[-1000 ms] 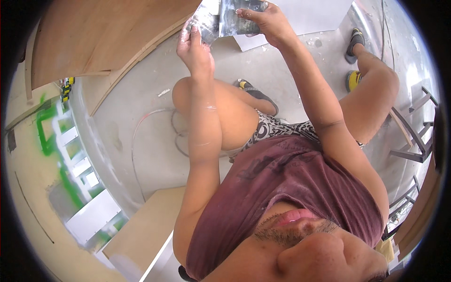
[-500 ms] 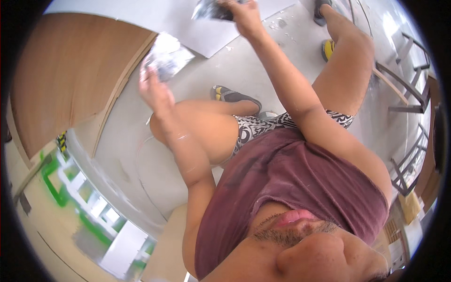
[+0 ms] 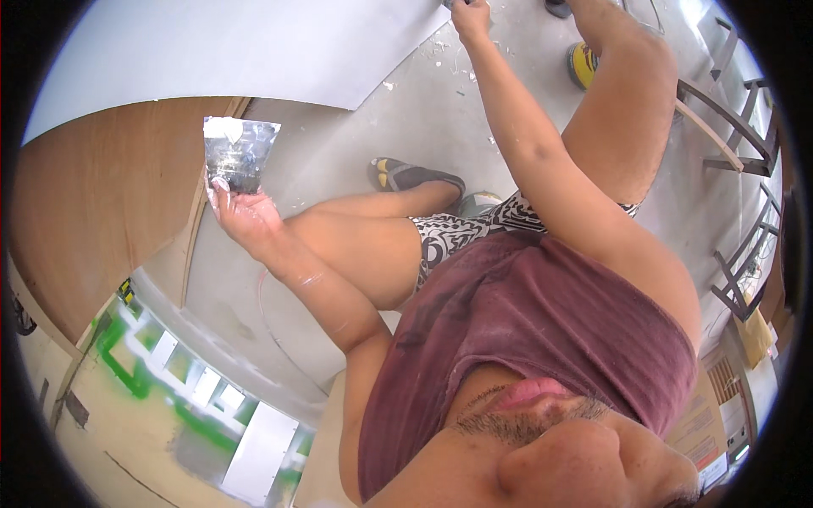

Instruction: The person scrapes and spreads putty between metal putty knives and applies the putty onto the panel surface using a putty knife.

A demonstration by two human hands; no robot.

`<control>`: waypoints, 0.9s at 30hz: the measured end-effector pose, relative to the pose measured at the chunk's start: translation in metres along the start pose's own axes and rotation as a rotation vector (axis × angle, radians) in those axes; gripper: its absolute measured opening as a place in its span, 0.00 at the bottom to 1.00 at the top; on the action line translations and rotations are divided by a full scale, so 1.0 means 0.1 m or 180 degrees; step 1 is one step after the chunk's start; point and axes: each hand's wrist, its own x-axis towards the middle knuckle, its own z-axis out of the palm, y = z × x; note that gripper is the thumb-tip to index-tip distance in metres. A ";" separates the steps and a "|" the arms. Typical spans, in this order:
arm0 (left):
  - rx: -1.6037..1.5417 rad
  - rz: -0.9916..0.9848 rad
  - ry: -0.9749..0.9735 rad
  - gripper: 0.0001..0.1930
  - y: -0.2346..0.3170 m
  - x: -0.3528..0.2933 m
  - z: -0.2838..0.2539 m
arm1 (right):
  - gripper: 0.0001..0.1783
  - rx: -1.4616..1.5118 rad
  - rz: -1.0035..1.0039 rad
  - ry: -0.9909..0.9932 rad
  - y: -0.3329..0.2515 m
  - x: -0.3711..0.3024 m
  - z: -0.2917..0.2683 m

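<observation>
My left hand (image 3: 246,220) is closed around a wide putty knife (image 3: 239,157). Its metal blade is smeared grey, with white putty along the edge, and some putty sticks to my fingers too. At the top edge of the view, my right hand (image 3: 471,19) grips a second putty knife (image 3: 449,3), mostly cut off by the frame; its broad blade shows in the earlier frame. That hand is at the edge of a large white panel (image 3: 229,59).
A brown wooden panel (image 3: 102,178) stands below the white one at left. White flakes litter the grey floor (image 3: 339,144). A yellow tin (image 3: 583,66) sits beside my right leg, and dark wooden frames (image 3: 745,161) lie at far right.
My left hand has moved left and down with its putty knife, the blade now pointing up. My right hand has moved farther up and right, taking its putty knife almost out of view.
</observation>
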 end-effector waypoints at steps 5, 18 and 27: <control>-0.0076 0.0006 0.0210 0.21 -0.04 0.04 -0.14 | 0.24 0.0304 -0.0211 0.0095 -0.21 -0.19 0.22; -0.0261 -0.0196 0.0575 0.08 0.00 0.07 -0.28 | 0.32 -0.0427 -0.0313 -0.0390 -0.99 -1.91 1.12; -0.0133 -0.0441 0.0568 0.11 0.02 0.10 -0.29 | 0.34 -0.0554 -0.0642 -0.1191 -0.91 -2.89 1.37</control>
